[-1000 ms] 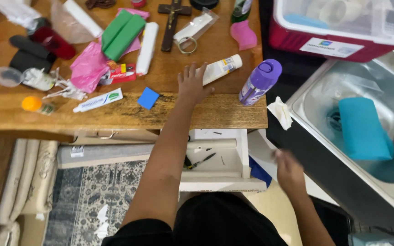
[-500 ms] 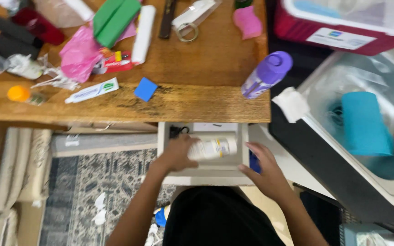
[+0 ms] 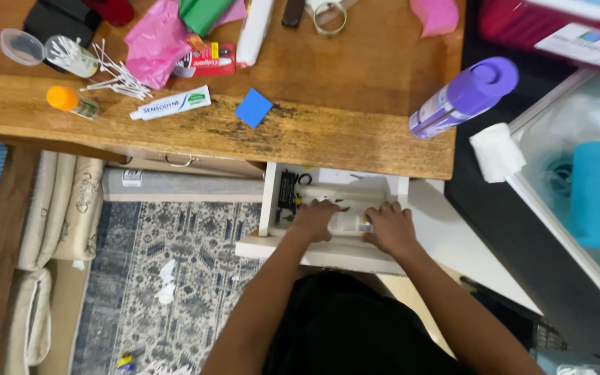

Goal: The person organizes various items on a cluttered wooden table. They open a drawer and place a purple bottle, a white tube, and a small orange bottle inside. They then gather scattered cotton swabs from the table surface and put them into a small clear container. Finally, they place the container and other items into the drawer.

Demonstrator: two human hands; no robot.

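Now | both hands (image 3: 352,226) apparently gripping white tube (image 3: 351,223) | inside open drawer (image 3: 328,253)

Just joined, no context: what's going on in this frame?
A person has both hands in an open white drawer under a wooden tabletop. The left hand and right hand sit on either end of a small white tube lying in the drawer, beside dark items. On the tabletop are a toothpaste tube, a blue square and a purple-capped spray can.
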